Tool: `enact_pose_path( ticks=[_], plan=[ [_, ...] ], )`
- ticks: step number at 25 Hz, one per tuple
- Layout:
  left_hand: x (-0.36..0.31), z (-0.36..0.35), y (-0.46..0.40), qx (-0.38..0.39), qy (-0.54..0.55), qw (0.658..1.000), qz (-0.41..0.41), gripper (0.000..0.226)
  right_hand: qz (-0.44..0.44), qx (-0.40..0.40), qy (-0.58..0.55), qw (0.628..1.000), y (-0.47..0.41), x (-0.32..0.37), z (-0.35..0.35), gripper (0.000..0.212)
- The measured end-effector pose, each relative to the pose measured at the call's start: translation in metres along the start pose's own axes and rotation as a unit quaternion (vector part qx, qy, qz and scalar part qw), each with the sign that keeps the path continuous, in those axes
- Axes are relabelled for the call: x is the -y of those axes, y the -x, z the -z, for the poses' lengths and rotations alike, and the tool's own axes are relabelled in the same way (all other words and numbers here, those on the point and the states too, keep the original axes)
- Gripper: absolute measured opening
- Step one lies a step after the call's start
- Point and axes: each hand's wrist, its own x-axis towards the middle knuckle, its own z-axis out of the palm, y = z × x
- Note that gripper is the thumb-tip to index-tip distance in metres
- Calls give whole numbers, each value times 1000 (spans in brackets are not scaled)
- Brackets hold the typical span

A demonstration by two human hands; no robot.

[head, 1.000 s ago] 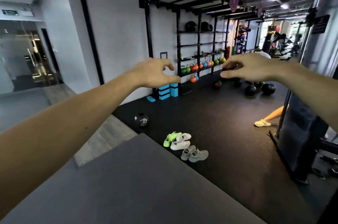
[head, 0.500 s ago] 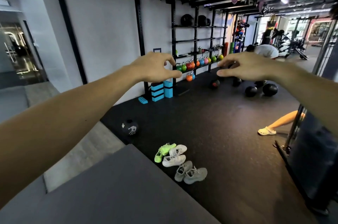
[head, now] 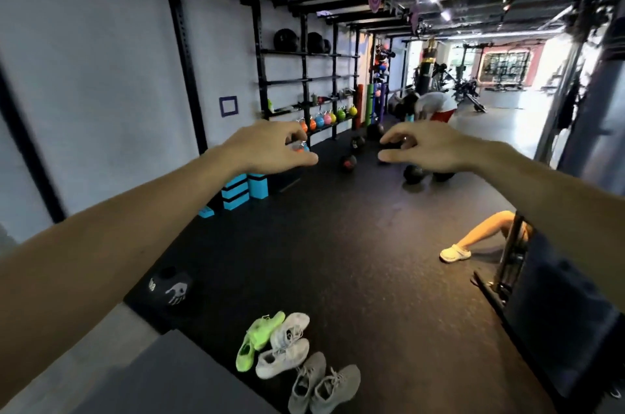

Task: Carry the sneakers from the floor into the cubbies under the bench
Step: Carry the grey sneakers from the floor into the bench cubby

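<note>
Both grips loosely curled, holding nothing, above sneakers point(head: 294, 359) on black gym floor point(head: 355, 244).

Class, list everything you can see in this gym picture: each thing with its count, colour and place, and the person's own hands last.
green sneakers: two, neon green, floor, leftmost of the group
white sneakers: two, white, floor, middle
grey sneakers: two, grey, floor, nearest
bench: one, grey top, bottom left
medicine ball: one, black with white hand print, floor at left
foam blocks: several, blue and black, by the wall
kettlebells: several, mixed colours, low rack shelf
left hand: one, raised, empty
right hand: one, raised, empty
</note>
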Motion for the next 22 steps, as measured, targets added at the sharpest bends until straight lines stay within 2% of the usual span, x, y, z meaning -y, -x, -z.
enact_pose_path(
  ticks=[5, 8, 14, 20, 22],
  plan=[
    [37, -63, -106, 45, 28, 998, -22, 61, -32, 11, 8, 999, -85, -66, -36, 48],
    [54, -97, -165, 60, 34, 997, -32, 61, -53, 15, -12, 998, -132, -106, -54, 58],
    [84, -184, -306, 96, 49, 993, -40, 61, -72, 23, -19, 997, -245, -209, -114, 49],
    [132, -318, -395, 171, 62, 983, -28, 59, -117, 47, -52, 991, -323, -306, -240, 58],
    [149, -373, -412, 199, 58, 978, -26, 60, -132, 69, -65, 987, -339, -333, -294, 52]
  ],
)
